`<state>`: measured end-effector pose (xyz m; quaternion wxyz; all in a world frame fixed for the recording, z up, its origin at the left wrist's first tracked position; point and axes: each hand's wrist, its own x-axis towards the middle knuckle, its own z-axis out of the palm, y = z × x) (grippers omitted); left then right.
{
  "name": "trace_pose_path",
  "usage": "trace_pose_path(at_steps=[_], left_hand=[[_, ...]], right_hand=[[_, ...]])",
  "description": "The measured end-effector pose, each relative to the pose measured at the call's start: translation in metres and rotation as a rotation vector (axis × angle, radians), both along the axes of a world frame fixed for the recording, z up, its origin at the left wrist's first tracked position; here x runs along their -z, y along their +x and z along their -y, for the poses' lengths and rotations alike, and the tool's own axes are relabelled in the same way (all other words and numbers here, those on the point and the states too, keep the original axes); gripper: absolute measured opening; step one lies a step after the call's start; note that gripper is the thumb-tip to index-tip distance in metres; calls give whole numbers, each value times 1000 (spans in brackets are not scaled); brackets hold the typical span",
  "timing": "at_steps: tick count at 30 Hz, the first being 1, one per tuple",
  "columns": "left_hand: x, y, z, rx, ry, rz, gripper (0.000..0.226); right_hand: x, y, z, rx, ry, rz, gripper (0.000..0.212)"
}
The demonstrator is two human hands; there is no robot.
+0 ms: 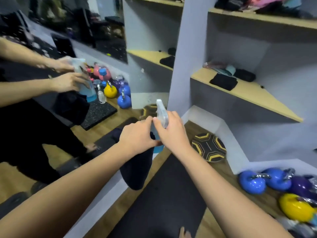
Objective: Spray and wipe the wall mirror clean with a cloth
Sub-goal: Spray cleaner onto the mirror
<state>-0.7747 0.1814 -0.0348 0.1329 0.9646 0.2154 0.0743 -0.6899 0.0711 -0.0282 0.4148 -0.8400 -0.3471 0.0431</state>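
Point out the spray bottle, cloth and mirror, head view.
spray bottle [162, 114]: head view, on the clear trigger head above the right hand.
cloth [137, 170]: head view, on the dark fold hanging below the left hand.
mirror [51, 134]: head view, on the glass, left side.

right hand [169, 128] gripping spray bottle [162, 113], left hand [137, 134] holding cloth [137, 170]

I see a wooden floor [221, 170] with a dark mat [164, 200] running down its middle, a yellow-and-black patterned disc [209, 147] lying beside it, and blue [252, 182], purple [301, 186] and yellow [295, 206] kettlebells at right. The wooden corner shelf [257, 102] carries a folded black cloth [223, 81].
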Motion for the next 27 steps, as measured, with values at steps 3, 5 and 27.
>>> trace_pose_path(at_steps=[3,5,27], left_hand=[[22,43,7,14,-37,-67,71],[40,72,7,34,-68,-138,70],[410,211,-3,-13,-469,-385,62]], right_hand=[[17,47,6,19,-71,5,29],[35,78,11,7,-92,-73,28],[429,229,3,-3,-343,-488,20]])
